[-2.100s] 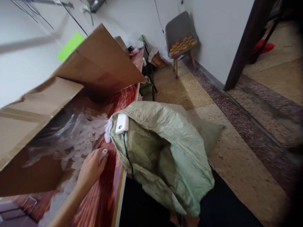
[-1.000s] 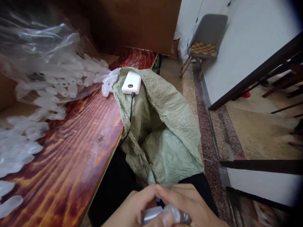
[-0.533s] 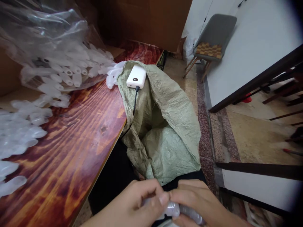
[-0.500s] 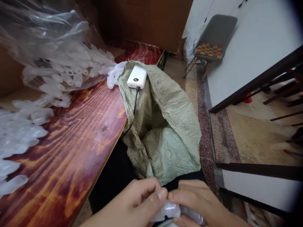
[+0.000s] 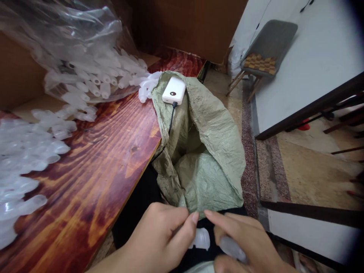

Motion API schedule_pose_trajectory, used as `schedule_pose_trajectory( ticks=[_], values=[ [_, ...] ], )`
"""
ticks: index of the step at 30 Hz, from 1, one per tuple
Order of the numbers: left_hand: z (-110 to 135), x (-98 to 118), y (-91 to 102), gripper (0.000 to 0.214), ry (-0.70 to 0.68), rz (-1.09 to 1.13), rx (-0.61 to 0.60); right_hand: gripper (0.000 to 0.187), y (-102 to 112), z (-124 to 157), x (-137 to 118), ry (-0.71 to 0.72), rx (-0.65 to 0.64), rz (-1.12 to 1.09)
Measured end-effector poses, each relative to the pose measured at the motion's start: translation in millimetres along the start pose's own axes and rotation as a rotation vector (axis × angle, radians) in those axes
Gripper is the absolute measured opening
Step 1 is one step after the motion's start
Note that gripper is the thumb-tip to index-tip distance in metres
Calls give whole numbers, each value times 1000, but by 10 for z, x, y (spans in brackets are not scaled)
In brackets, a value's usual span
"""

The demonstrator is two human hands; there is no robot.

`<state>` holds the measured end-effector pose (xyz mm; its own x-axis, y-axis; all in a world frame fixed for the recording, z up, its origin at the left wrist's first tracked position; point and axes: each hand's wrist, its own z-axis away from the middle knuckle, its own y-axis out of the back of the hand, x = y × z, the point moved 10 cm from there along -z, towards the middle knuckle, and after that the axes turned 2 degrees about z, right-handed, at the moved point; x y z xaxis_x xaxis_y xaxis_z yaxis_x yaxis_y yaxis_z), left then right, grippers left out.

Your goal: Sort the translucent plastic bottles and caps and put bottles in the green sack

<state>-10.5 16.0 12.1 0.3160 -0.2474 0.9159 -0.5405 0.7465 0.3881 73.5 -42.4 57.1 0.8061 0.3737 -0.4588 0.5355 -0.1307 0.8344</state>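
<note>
Low in the view, my left hand (image 5: 167, 237) is closed around a translucent plastic tube (image 5: 201, 239) whose wide, ridged end sticks out toward the right. My right hand (image 5: 241, 239) curls its fingers about a second translucent piece (image 5: 233, 248) with a smooth, rounded end. A gap separates the two pieces, while my thumb and forefinger tips come near each other above them. Just beyond my hands, a pale green woven sack (image 5: 210, 182) hangs open beside the table edge. My palms hide part of both pieces.
Along the left, a wooden table (image 5: 113, 151) carries a heap of translucent pieces (image 5: 25, 148). More spill from a clear plastic bag (image 5: 85, 34) before a cardboard box (image 5: 187, 26). A white power bank (image 5: 174, 90) with a black cable rests on the sack's rim. Behind stands a grey chair (image 5: 270, 41).
My hands have drawn slightly apart, and the two plastic pieces, close together before, now have a gap between them. The whole scene has shifted a little to the right in view.
</note>
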Motion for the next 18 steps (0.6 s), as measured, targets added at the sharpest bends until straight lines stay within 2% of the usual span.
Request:
schedule_pose_trajectory(
  ticks=[3, 6, 10, 14, 18],
  values=[
    [17, 27, 19, 44, -31, -51, 4, 27, -84, 99, -135, 215, -99, 176],
    [37, 68, 10, 43, -58, -73, -15, 30, -196, 173, -41, 206, -198, 245],
    [45, 131, 44, 41, -108, -98, 6, 33, -160, 224, -92, 302, -138, 201],
    [32, 113, 64, 42, -94, -62, 20, 33, -196, 136, 45, 160, -200, 150],
    [17, 105, 69, 43, -79, -41, 35, 27, -116, 84, -94, 310, -93, 152]
  ],
)
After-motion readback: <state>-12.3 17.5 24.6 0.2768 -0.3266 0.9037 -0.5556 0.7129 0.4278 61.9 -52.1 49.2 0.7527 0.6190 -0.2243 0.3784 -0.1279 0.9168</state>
